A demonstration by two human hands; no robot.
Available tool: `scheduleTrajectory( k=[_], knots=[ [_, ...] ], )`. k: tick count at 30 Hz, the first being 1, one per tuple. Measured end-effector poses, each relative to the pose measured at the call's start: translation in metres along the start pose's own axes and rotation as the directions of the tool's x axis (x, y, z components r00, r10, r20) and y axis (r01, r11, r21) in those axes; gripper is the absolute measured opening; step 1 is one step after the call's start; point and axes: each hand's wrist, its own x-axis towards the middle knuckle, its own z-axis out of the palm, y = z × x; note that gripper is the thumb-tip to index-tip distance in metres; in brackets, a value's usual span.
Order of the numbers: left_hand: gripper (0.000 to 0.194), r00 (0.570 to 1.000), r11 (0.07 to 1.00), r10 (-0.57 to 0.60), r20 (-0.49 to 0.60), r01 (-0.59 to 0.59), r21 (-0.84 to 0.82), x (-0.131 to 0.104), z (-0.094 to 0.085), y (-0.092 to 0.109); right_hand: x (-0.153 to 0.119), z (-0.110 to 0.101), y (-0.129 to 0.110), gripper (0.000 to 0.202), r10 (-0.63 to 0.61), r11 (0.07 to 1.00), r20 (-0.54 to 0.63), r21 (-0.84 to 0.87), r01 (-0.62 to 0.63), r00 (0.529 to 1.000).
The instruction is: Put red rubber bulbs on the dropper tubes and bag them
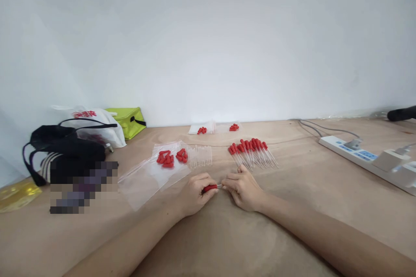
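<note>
Both forearms rest on the tan surface (pixel 292 225) and meet near its middle. The left hand (pixel 195 194) is curled, its fingers pinching a red rubber bulb (pixel 209 188) that lies horizontally between the two hands. The right hand (pixel 243 189) is also curled, its fingertips pinching the clear tube (pixel 220 186) that projects from the right end of the bulb. The two hands are near each other but not touching; the short visible length of tube spans the gap.

Just beyond the right hand lies a row of assembled droppers (pixel 252 151), red bulbs pointing away and to the left, clear tips fanned toward the right. Beyond the left hand lies a row of clear tubes without bulbs (pixel 200 156). To their left, loose red bulbs (pixel 171 158) sit on clear zip bags (pixel 146 179), which overlap one another. Farther back, near the white wall (pixel 208 43), two small groups of red bulbs rest on a further clear bag (pixel 214 128).

At the left edge stand a black bag (pixel 61 143), a white plastic bag (pixel 97 127) and a green pouch (pixel 128 121). A white power strip (pixel 367 158) with plugged adapters lies at the right.
</note>
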Motion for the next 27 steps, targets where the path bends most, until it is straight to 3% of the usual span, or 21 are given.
scheduleTrajectory(
  k=[10,22,25,27],
  knots=[
    [0.016,0.999,0.999,-0.034,0.007,0.034,-0.011,0.003,0.000,-0.013,0.004,-0.007,0.003,0.018,-0.070,0.979,-0.026,-0.196,0.063,0.997],
    [0.014,0.995,0.988,-0.103,0.017,0.104,-0.118,-0.002,-0.002,-0.015,0.000,-0.003,0.004,0.019,-0.074,0.970,-0.059,-0.237,0.058,0.996],
    [0.035,0.987,0.982,-0.164,0.006,0.163,-0.095,-0.005,-0.009,-0.014,-0.002,-0.009,0.014,0.019,0.019,0.976,-0.114,-0.212,-0.043,0.993],
    [0.049,0.975,0.972,-0.220,0.015,0.220,-0.084,-0.008,-0.014,-0.014,-0.001,-0.017,0.028,0.021,0.197,0.955,-0.206,-0.180,-0.235,0.958]
  ],
)
